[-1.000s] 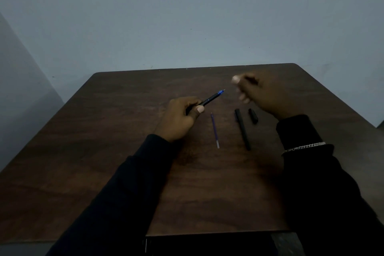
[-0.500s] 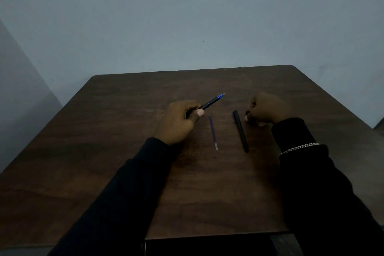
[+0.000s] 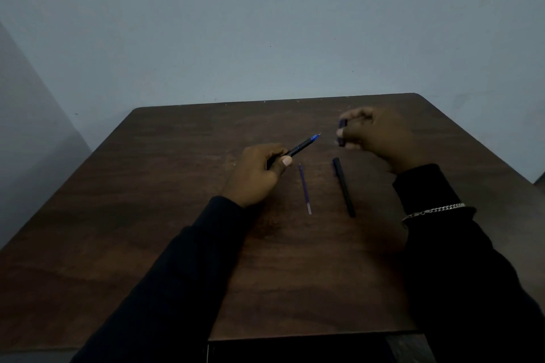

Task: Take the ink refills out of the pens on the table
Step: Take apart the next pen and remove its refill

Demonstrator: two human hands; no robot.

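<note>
One loose refill [image 3: 304,188] flat mid-worktop [image 3: 177,215], black pen barrel [image 3: 343,186] just beside at 3 o'clock. At 10 o'clock, blue-tipped pen [image 3: 300,146] clenched in curled left grip [image 3: 259,175], tip toward 2 o'clock. Pinched in right grip [image 3: 380,138] at 1 o'clock, small dark piece [image 3: 341,141].

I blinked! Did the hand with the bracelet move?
Yes. The right hand was down beside the far end of the black pen barrel; now it is past that end, toward the back edge of the table, pinching a small dark piece.
</note>
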